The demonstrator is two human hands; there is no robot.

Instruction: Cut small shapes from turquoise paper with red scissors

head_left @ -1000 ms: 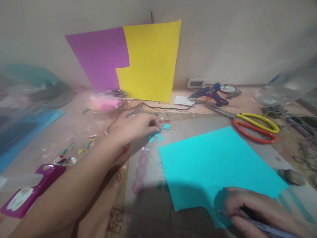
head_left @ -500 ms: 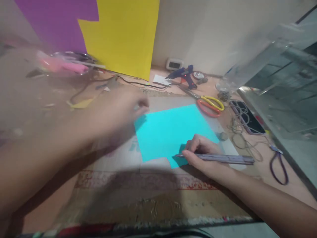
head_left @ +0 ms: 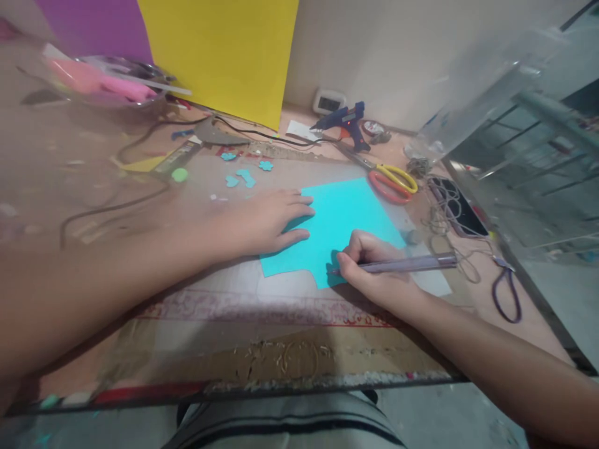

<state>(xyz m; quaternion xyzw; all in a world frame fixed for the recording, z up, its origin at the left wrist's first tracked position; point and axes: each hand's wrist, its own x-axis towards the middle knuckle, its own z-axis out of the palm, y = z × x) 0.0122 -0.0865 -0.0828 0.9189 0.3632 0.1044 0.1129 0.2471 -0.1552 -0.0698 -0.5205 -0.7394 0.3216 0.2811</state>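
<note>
A bright turquoise sheet of paper (head_left: pixel 337 215) lies on the work surface, with a notch cut from its near edge. My left hand (head_left: pixel 276 221) rests flat on the sheet's left part, fingers stretched out and apart. In my right hand (head_left: pixel 369 259) is a slim purplish pen (head_left: pixel 412 263), pinched between thumb and fingers. Its tip is at the sheet near the notch; whether it touches, I cannot tell. Beyond my left hand lie small turquoise cutouts, among them a flower shape (head_left: pixel 266 165) and a heart shape (head_left: pixel 231 181).
Scissors (head_left: pixel 393 183) with yellow and orange handles lie beyond the sheet, near a blue glue gun (head_left: pixel 346 121). A phone (head_left: pixel 458 206) with a tangled cord lies at right. A bowl (head_left: pixel 107 93) with pink items stands back left, before yellow (head_left: pixel 219 56) and purple sheets.
My left hand has come down and to the right onto the turquoise paper, uncovering the small cutouts behind it. My right hand still holds the pen near the notch. The view has shifted.
</note>
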